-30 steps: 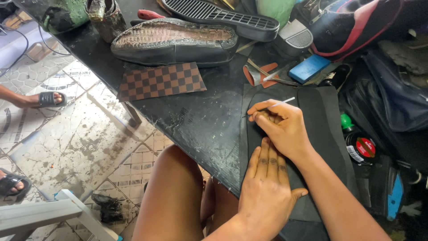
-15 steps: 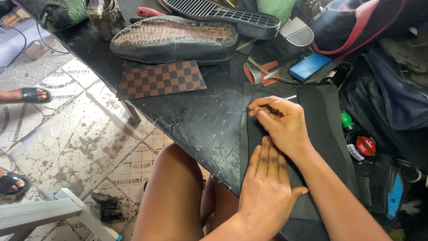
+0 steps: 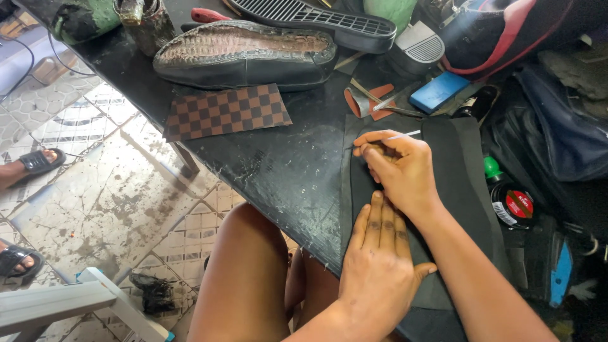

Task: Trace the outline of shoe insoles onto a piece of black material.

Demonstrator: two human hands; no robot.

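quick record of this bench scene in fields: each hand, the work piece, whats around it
left hand: flat, palm down, pressing on black sheet
right hand: gripping thin white marker, tip down on the sheet
black sheet: lying flat at table edge
behind it: checkered patch, shoe, ribbed sole, blue block
right of it: polish tin, green-capped bottle
floor: sandalled feet of other people

A cobbler's workshop, open to a tiled floor (image 3: 120, 190): the worn black bench (image 3: 278, 164) carries a half-made shoe (image 3: 244, 54), a ribbed sole (image 3: 316, 22), a checkered swatch (image 3: 228, 111) near its left edge, and a polish tin (image 3: 513, 206) at its right edge.
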